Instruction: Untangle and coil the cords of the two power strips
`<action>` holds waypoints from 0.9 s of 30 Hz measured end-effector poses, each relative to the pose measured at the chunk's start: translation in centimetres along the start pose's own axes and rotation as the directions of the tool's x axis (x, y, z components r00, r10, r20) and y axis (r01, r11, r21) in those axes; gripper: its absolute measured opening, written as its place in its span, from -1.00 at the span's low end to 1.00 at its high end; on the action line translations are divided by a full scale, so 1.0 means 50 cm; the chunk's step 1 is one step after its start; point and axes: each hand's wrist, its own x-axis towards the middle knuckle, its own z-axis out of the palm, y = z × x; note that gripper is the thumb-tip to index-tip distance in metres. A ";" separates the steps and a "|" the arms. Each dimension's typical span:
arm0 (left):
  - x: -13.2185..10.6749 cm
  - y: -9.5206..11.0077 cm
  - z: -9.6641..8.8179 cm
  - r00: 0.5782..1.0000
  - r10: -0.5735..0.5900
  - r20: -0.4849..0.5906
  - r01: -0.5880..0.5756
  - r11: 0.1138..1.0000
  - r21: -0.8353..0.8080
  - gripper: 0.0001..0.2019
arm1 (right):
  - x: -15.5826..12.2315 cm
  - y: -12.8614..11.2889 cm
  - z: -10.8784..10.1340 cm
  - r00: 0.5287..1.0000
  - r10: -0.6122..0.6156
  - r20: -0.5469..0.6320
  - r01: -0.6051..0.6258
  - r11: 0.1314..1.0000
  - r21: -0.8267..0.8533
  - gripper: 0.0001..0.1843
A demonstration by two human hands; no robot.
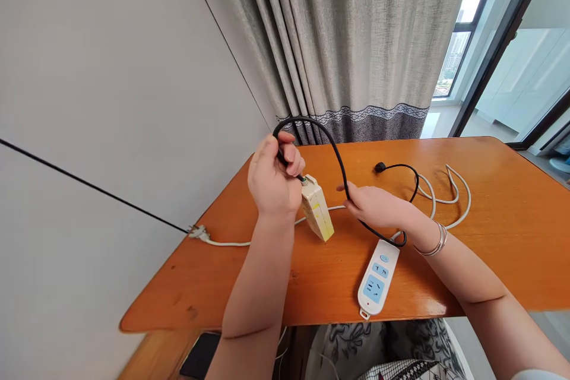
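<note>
My left hand (272, 181) is closed on the end of a black cable (335, 151) where it enters a cream power adapter (317, 208), holding the adapter tilted above the wooden table (490, 202). The cable arches up and over to my right hand (376, 206), which pinches it lower down. From there it loops on to a black plug (380, 167) lying on the table. A white power strip (377, 278) with blue sockets lies near the front edge, just in front of my right hand.
The strip's white cord (449, 196) curls across the table's right side and runs left to a white plug (199, 232) at the wall. Grey curtains (356, 41) hang behind the table. A window stands at the right.
</note>
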 end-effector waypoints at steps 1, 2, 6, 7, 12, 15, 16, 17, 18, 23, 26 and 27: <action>0.001 -0.005 0.000 1.000 -0.004 -0.011 0.004 1.000 0.000 -0.70 | -0.001 0.000 -0.002 0.999 0.043 -0.008 -0.044 0.999 -0.021 -0.60; 0.002 -0.010 0.000 1.000 -0.004 -0.024 0.004 1.000 -0.001 -0.71 | -0.001 0.001 -0.004 0.997 0.077 -0.023 -0.078 0.997 -0.027 -0.61; 0.005 -0.023 0.004 0.995 0.008 -0.096 -0.012 0.999 -0.041 -0.76 | 0.007 0.014 -0.006 0.982 0.151 -0.115 -0.148 0.988 0.030 -0.63; 0.008 -0.024 0.004 0.993 0.005 -0.120 -0.013 0.998 -0.066 -0.77 | 0.009 0.017 -0.005 0.981 0.149 -0.124 -0.146 0.989 0.036 -0.63; 0.031 -0.013 -0.007 0.942 0.020 -0.336 -0.099 0.971 -0.220 -0.70 | 0.007 0.020 0.004 0.995 0.002 0.101 0.008 0.996 -0.089 -0.65; 0.045 -0.011 -0.019 0.950 0.045 -0.307 -0.111 0.973 -0.201 -0.73 | -0.003 0.008 0.005 0.987 0.016 0.161 0.027 0.964 -0.263 -0.72; 0.047 -0.013 -0.022 0.962 0.056 -0.266 -0.104 0.980 -0.170 -0.75 | -0.007 0.004 0.002 0.990 0.032 0.140 0.014 0.949 -0.315 -0.70; 0.048 -0.017 -0.024 0.973 0.070 -0.221 -0.100 0.986 -0.131 -0.75 | -0.011 -0.001 -0.002 0.994 0.041 0.104 -0.002 0.936 -0.352 -0.69; 0.047 -0.022 -0.024 0.980 0.088 -0.176 -0.104 0.991 -0.085 -0.75 | -0.016 -0.004 -0.007 0.997 0.043 0.062 -0.017 0.928 -0.371 -0.69; 0.032 -0.047 -0.020 0.993 0.092 0.069 -0.098 0.992 0.084 -0.72 | -0.044 -0.020 -0.045 0.991 -0.016 -0.130 -0.022 0.959 -0.282 -0.72; 0.024 -0.052 -0.017 0.991 0.042 0.131 -0.055 0.994 0.094 -0.72 | -0.061 -0.023 -0.056 0.951 -0.195 -0.242 0.139 0.963 -0.229 -0.74; 0.022 -0.052 -0.016 0.989 0.021 0.144 -0.035 0.995 0.096 -0.72 | -0.065 -0.022 -0.056 0.923 -0.262 -0.281 0.202 0.953 -0.224 -0.73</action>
